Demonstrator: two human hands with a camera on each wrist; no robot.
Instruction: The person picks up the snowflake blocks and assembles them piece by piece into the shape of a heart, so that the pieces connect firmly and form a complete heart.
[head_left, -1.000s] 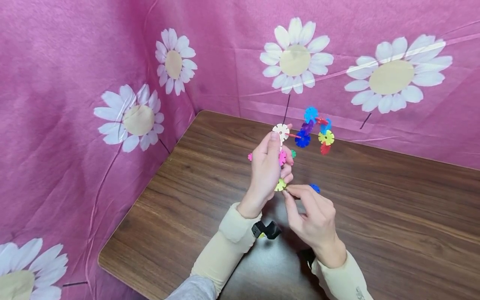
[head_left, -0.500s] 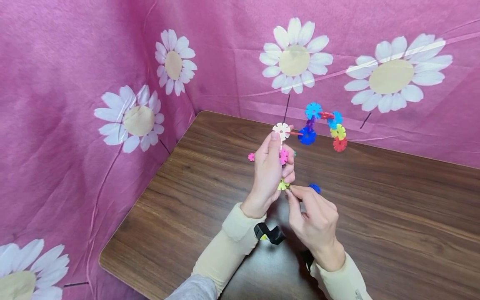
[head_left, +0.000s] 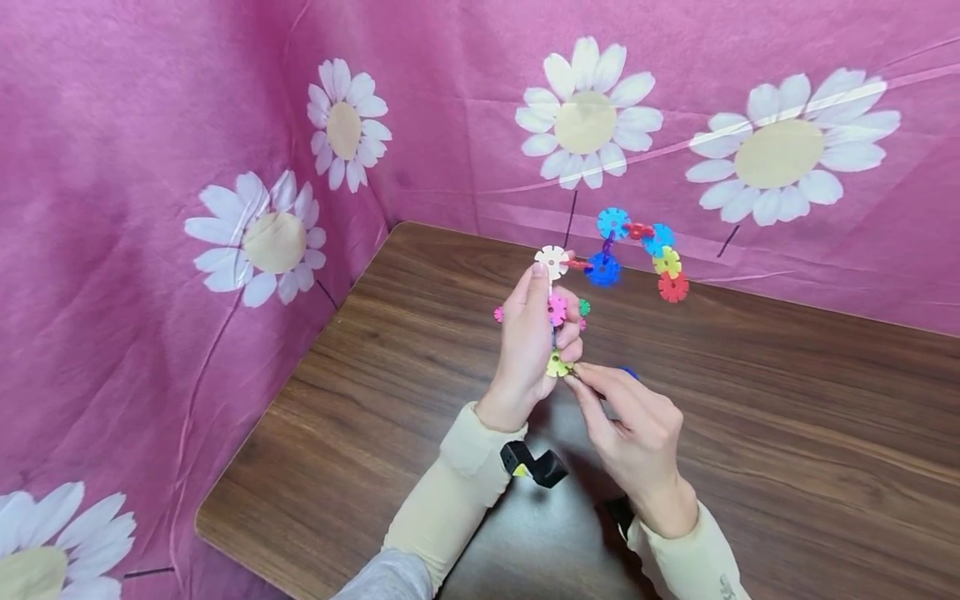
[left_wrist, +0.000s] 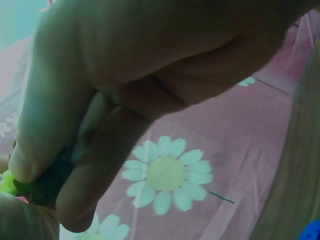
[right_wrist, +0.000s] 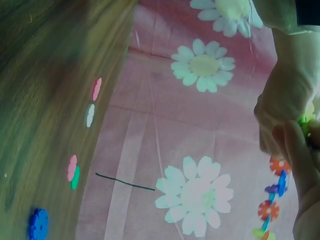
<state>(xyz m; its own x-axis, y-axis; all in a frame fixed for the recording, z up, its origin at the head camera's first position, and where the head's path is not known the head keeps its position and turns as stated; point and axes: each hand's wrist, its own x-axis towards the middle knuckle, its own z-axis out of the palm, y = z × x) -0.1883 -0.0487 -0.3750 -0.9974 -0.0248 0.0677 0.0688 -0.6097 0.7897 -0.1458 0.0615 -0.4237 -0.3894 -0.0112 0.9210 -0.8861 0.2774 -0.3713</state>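
Note:
My left hand [head_left: 528,333] grips a chain of notched plastic snowflake discs, its thumb on the white disc [head_left: 551,262] near the top. A pink disc [head_left: 557,309] shows beside the palm, with a yellow-green disc [head_left: 557,364] at the lower end. From the white disc the chain runs right in the air through a dark blue disc [head_left: 602,269] to a red disc [head_left: 673,287]. Fingertips of my right hand [head_left: 637,429] pinch a dark green disc [left_wrist: 42,187] right at the yellow-green disc's edge. The fingers mostly hide that dark piece.
On the wooden table [head_left: 337,450] lie loose discs: a blue disc [right_wrist: 38,225], a pink disc [right_wrist: 96,89], a white disc [right_wrist: 90,115] and a green disc [right_wrist: 75,177]. A pink curtain [head_left: 450,167] with daisies stands behind. A black camera mount [head_left: 534,465] sits at the left wrist.
The far end of the chain has swung out to the right compared with a second ago, and its discs have turned. Both hands have shifted only slightly, keeping their grips.

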